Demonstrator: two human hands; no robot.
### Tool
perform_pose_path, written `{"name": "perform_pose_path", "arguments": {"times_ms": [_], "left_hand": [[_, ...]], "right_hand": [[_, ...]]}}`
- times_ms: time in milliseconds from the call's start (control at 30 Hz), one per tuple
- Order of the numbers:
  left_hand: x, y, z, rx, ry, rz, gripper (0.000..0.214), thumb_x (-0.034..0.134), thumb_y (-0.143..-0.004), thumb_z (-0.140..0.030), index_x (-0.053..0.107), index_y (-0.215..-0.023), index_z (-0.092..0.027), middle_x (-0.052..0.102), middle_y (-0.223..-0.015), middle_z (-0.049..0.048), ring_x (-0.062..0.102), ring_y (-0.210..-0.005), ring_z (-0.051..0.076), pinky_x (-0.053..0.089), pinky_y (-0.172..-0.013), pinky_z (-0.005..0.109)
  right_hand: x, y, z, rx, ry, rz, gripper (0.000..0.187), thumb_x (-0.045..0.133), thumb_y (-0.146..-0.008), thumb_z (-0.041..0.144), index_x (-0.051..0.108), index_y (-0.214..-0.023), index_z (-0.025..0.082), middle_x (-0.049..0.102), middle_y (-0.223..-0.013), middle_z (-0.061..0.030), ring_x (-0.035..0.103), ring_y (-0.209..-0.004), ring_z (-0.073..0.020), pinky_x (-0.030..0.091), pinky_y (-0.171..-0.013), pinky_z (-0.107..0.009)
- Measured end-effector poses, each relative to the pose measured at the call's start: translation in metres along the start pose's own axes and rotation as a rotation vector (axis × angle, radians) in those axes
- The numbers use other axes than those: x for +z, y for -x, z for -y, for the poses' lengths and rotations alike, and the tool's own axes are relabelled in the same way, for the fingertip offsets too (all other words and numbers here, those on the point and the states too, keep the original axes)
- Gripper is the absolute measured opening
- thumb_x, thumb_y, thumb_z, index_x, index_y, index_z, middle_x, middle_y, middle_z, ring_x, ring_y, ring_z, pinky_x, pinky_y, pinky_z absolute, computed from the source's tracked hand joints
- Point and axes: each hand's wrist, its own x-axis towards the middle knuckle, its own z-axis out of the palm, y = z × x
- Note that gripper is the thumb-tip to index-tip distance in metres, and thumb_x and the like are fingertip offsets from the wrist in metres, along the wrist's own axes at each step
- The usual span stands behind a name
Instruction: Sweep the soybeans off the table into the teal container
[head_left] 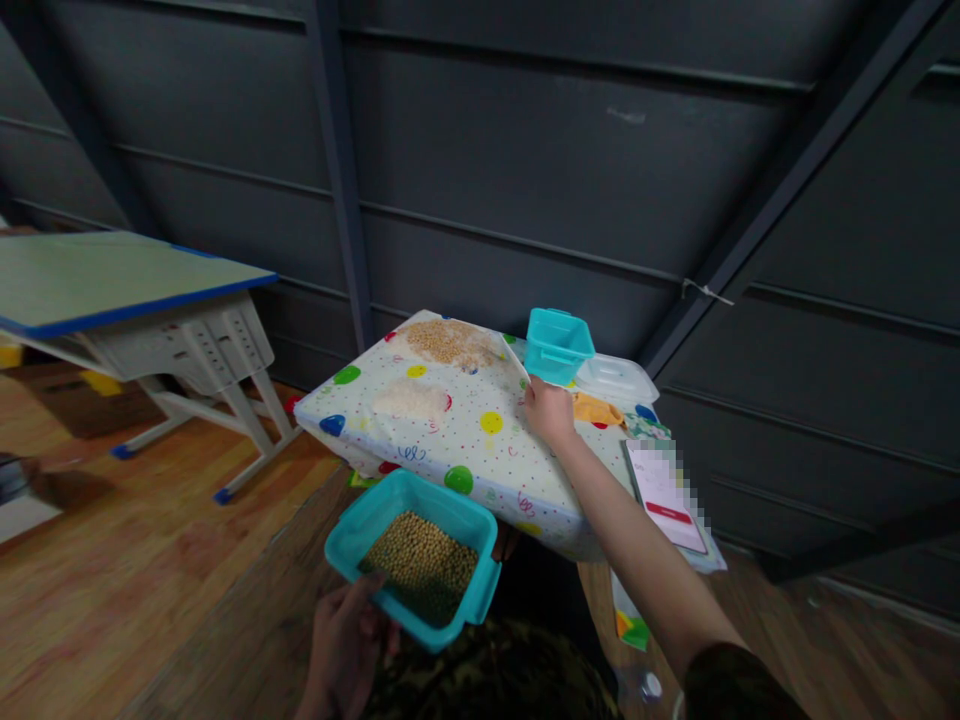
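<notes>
My left hand (349, 635) grips the near left rim of a turquoise plastic container (480, 590), tilted in front of my lap. Soybeans (420, 555) lie inside it. Over the table, my right hand (550, 408) is closed on a thin white flat piece (514, 362), whose exact kind I cannot tell. Beyond that piece to the left, loose soybeans (442, 342) mixed with pale grains are spread on the tablecloth (517, 470). Nearer to me is a small heap of white grains (412, 399), which look like rice. A second turquoise container (559, 350) stands just past my right hand.
Behind the right hand lie a clear plastic lid (619, 378) and an orange cloth (596, 409). A phone (666, 495) rests at the table's right edge. The dark panelled wall (525, 150) borders the back. Another desk (135, 280) stands at left.
</notes>
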Motion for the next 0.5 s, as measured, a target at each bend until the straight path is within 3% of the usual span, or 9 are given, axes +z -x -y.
{"name": "perform_pose_path", "arguments": {"times_ms": [133,500], "left_hand": [[0.0018,0.002,-0.0002,-0.015,0.056,0.012,0.052,0.097,-0.054,-0.043,0.051,-0.041,-0.023,0.044,-0.035,-0.0068,0.047,-0.027,0.012,0.036,-0.027,0.023],[-0.0006,-0.0025,0.0021,-0.001,0.03,0.029,0.057,0.096,-0.054,-0.045,0.047,-0.037,-0.023,0.043,-0.033,-0.0054,0.046,-0.026,0.012,0.034,-0.027,0.024]], "right_hand": [[0.0032,0.0011,-0.0044,0.013,-0.022,-0.035,0.036,0.048,-0.105,0.023,0.079,-0.123,0.016,0.082,-0.108,-0.0167,0.075,-0.095,-0.0288,0.044,-0.074,-0.032],[0.0014,0.0037,-0.0078,0.041,-0.087,-0.09,0.036,0.049,-0.104,0.026,0.083,-0.106,0.013,0.082,-0.1,-0.0179,0.073,-0.089,-0.0284,0.038,-0.071,-0.032]]}}
